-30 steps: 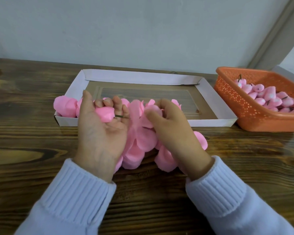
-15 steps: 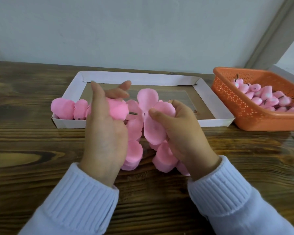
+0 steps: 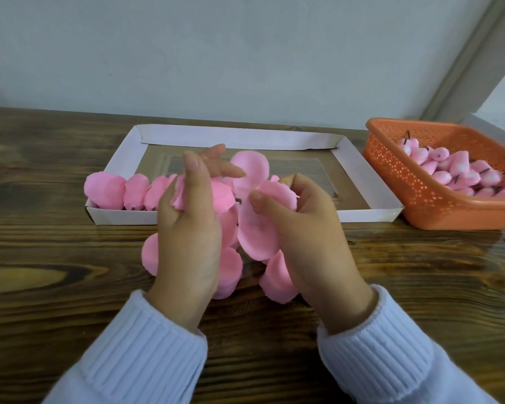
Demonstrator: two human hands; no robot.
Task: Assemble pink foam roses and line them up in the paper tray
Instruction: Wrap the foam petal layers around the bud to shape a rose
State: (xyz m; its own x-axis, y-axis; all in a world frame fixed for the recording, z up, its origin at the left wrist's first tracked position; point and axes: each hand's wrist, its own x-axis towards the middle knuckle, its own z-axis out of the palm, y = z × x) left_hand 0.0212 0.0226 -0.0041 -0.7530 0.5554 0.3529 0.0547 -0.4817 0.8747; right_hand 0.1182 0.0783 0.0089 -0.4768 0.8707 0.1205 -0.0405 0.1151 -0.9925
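1. The rose being assembled is hovering over the middle of the table, just in front of the paper tray (image 3: 236,138). It is in two parts: a foam bud (image 3: 217,196) and a petal piece (image 3: 255,225), which is lying against the bud's right side. A short dark stem is poking out between them, but I cannot tell whether it is through the petals yet.
2. The left grip (image 3: 190,228) is clasping the bud between thumb and fingers. The right grip (image 3: 306,234) is pinching the petal piece near its centre, with the thumb on top.
3. Loose petals (image 3: 228,275) are lying on the table under both hands.
4. At least three finished roses (image 3: 105,191) are sitting side by side against the tray's near wall, at the end nearer the table's left edge. Whether the row is running on behind the hands is hidden.
5. An orange basket (image 3: 414,185) is standing toward the table's far right corner, with many spare buds (image 3: 464,173) heaped inside.
6. Judging from this, the job is only getting started — one rose is being put together, a short row is done, and most of the buds are waiting for petals.
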